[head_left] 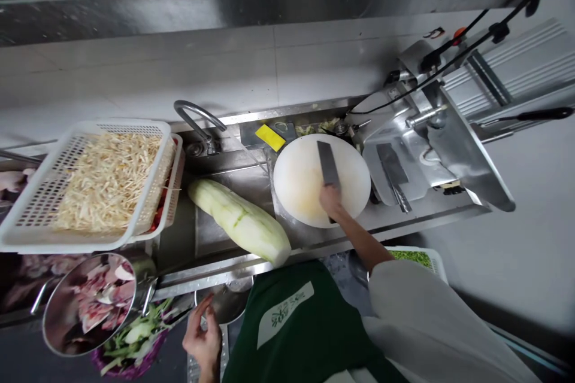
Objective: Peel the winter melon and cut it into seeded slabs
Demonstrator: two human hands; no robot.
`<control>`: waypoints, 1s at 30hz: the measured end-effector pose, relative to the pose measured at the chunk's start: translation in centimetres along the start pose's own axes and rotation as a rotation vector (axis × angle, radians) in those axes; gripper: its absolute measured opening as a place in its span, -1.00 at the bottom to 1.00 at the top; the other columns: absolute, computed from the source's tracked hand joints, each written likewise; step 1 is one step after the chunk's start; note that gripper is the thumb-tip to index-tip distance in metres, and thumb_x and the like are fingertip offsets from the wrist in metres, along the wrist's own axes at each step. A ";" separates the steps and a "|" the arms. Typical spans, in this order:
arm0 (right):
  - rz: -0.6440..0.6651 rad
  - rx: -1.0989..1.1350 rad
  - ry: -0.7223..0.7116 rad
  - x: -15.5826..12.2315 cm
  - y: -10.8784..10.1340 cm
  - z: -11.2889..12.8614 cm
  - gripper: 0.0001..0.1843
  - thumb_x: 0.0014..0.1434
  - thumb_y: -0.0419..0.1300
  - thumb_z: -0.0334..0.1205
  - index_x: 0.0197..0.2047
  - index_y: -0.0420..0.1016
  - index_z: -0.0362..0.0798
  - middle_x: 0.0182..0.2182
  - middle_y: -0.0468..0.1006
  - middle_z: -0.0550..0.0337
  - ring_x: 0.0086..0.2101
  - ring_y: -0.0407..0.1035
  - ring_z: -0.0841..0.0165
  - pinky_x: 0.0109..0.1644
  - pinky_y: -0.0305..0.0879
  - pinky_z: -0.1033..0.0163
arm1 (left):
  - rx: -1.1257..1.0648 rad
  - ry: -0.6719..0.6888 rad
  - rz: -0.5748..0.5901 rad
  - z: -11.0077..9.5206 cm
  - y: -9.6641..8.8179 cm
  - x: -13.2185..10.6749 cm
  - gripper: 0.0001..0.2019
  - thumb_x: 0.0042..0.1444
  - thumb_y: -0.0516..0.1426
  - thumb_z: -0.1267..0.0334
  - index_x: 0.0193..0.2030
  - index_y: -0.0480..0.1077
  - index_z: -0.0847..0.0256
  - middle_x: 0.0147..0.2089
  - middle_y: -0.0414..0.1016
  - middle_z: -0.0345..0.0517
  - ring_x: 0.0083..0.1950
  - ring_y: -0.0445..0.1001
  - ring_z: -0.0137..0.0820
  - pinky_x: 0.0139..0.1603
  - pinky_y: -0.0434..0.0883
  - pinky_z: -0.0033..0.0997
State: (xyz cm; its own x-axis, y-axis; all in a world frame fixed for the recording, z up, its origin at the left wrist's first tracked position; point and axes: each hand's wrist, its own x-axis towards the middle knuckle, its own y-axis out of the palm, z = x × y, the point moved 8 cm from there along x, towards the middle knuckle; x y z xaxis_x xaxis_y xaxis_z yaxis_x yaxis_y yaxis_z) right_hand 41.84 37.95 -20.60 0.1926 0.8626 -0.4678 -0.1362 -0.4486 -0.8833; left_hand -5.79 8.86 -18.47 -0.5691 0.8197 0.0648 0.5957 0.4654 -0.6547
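Note:
My right hand [331, 200] is wrapped round the handle of a cleaver [328, 163], whose broad blade lies over the round white cutting board [294, 176]. Pale yellowish stains mark the board's middle. Off to the left, a large peeled winter melon [242, 219] rests across the sink, one end sticking out over the front edge near my apron. My left hand [204, 332] hangs low in front of the counter, holding nothing, its fingers loosely bent and apart. A metal bowl [227, 302] is just behind it.
White baskets [33, 206] of shredded food stand left of the faucet [197, 122]. Below is a pot [58, 317] of raw meat. A yellow cloth or sponge [270, 137] sits behind the board. A second cleaver [393, 167] and a metal slicing machine [467, 137] are at right.

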 end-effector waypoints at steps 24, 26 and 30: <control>-0.114 0.098 -0.039 -5.8 5.5 -9.3 -0.43 0.53 0.07 -0.14 0.52 0.30 -0.10 0.08 0.62 -0.19 0.10 0.55 0.09 0.13 0.46 0.12 | -0.340 -0.139 0.533 -22.4 28.9 22.5 -0.73 0.31 0.08 0.24 -0.03 0.51 0.36 -0.03 0.66 0.12 -0.14 0.63 -0.35 0.04 0.59 -0.29; -0.113 0.122 -0.035 -5.8 6.1 -9.0 -0.45 0.53 0.07 -0.16 0.51 0.32 -0.06 0.07 0.62 -0.17 0.09 0.55 0.11 0.10 0.48 0.14 | -0.247 -0.247 0.664 -25.5 35.3 25.0 -0.74 0.39 0.00 0.31 -0.01 0.48 0.37 -0.05 0.65 0.12 -0.18 0.61 -0.40 -0.04 0.58 -0.34; -0.088 0.155 0.001 -5.8 6.5 -8.3 -0.43 0.48 0.13 -0.18 0.50 0.34 0.03 0.09 0.62 -0.15 0.09 0.53 0.09 0.02 0.50 0.13 | -0.032 -0.272 0.734 -28.8 43.3 27.7 -0.76 0.47 0.08 0.22 -0.10 0.48 0.36 -0.23 0.59 0.02 -0.32 0.54 -0.37 -0.21 0.55 -0.27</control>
State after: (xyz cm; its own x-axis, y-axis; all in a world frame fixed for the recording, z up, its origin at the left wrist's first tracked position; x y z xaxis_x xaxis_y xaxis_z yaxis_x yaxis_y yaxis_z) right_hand 47.88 28.14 -23.89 0.2116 0.8968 -0.3886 -0.2667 -0.3296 -0.9057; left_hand 20.55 61.37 -23.33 -0.1398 0.8124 -0.5661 0.8871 -0.1512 -0.4360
